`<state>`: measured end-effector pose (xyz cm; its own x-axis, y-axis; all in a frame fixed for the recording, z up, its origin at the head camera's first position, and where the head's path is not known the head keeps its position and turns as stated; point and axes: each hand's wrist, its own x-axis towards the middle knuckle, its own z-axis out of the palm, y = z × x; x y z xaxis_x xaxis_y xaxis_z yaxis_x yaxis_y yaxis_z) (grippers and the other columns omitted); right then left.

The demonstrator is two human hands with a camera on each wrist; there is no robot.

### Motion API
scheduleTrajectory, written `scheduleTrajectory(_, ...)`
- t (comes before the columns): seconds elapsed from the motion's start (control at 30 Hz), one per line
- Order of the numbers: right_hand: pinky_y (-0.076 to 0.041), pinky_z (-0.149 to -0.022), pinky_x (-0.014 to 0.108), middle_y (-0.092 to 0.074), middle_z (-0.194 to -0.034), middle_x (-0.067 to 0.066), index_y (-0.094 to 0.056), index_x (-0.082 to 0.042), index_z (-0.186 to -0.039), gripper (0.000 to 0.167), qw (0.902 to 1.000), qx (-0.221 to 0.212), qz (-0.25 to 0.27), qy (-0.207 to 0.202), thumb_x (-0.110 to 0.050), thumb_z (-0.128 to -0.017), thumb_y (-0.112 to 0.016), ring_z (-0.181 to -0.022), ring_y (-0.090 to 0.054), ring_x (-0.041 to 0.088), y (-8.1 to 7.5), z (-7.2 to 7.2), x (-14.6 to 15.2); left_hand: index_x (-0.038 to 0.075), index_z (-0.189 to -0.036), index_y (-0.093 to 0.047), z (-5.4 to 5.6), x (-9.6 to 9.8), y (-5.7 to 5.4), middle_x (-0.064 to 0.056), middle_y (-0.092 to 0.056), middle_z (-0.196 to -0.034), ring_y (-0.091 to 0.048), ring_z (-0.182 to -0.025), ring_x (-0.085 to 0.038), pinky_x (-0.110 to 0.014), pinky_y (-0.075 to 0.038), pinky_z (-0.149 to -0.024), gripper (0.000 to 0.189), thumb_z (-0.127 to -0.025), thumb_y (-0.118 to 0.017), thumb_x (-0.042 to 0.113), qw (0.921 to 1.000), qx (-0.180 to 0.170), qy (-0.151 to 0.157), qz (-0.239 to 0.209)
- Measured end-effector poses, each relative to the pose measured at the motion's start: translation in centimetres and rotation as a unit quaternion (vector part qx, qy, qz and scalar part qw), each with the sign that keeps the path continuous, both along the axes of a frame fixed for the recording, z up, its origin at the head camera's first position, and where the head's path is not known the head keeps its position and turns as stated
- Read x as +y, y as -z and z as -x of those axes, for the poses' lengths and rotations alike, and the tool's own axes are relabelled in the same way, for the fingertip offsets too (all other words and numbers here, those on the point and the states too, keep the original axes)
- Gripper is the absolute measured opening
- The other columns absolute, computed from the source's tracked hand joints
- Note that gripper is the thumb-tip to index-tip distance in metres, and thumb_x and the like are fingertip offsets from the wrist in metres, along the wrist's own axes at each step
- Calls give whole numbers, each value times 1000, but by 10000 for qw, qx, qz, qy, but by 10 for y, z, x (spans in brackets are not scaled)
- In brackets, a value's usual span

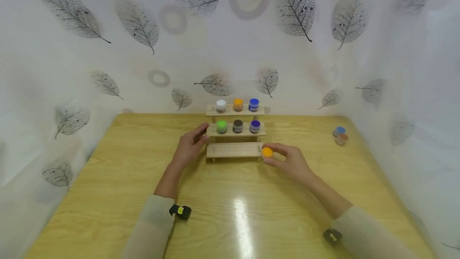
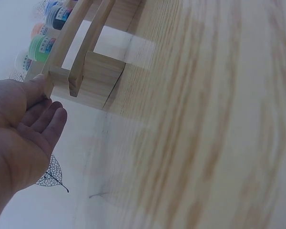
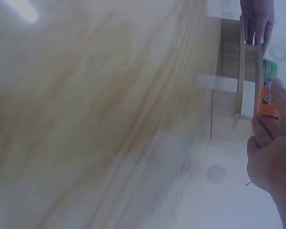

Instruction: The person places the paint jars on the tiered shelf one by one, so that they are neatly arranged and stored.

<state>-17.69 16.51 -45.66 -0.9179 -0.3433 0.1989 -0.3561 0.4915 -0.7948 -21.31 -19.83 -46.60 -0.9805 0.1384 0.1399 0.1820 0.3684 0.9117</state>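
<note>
"Right hand (image 1: 290, 162): what does it hold?"
"Thumb and fingers pinch an orange-lidded jar (image 1: 267, 152) at the right end of the lowest wooden shelf (image 1: 233, 150)."
"And the left hand (image 1: 187, 146)?"
"It touches the middle shelf (image 1: 230, 131) at its left end; whether it grips, I cannot tell."
"What stands there?"
"Green jar (image 1: 221, 127), brown jar (image 1: 238, 126), purple jar (image 1: 255, 126); behind, on the top shelf (image 1: 229, 111), white jar (image 1: 221, 106), second orange jar (image 1: 238, 105), blue jar (image 1: 253, 105)."

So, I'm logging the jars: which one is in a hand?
The orange jar pinched by the right hand; no other is held; the second orange jar stands on the top shelf.
</note>
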Motion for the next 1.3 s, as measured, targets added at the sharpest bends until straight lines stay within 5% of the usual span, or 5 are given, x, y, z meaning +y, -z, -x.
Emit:
scheduleTrajectory(0.23,-56,-109,53,-72,-136,8,-72,-10,-136,48,9992,-290,111,-242,-19,-91,-86,-125,-67,31,-3,9,-33,8,-158,-49,1,-1,1,-10,-49,-161,-50,-146,-28,-36,-51,-115,52,-109,-63,16,9999,103,-29,43)
scheduleTrajectory(0.5,-60,-102,30,-73,-132,8,-71,-9,-137,47,9954,-489,365,-735,-18,-92,-84,-119,-72,24,0,24,-72,9,-158,-49,3,-2,1,-10,-50,-161,-51,-146,-27,-34,-50,-115,52,-109,-63,17,9999,112,-6,34)
scheduleTrajectory(0.73,-53,-114,43,-73,-133,3,-72,-11,-136,49,9957,-265,13,-889,-26,-91,-86,-126,-67,22,0,35,-100,7,-157,-50,4,1,-2,-13,-51,-159,-52,-145,-29,-34,-52,-113,51,-108,-63,13,9999,141,-12,21)
scheduleTrajectory(1.3,-54,-113,41,-72,-136,4,-71,-12,-137,49,9965,-114,-248,-784,-27,-92,-85,-127,-67,22,9,43,-126,9,-157,-51,1,1,-1,-12,-50,-160,-53,-145,-29,-36,-53,-113,51,-108,-63,14,9999,53,-84,89)
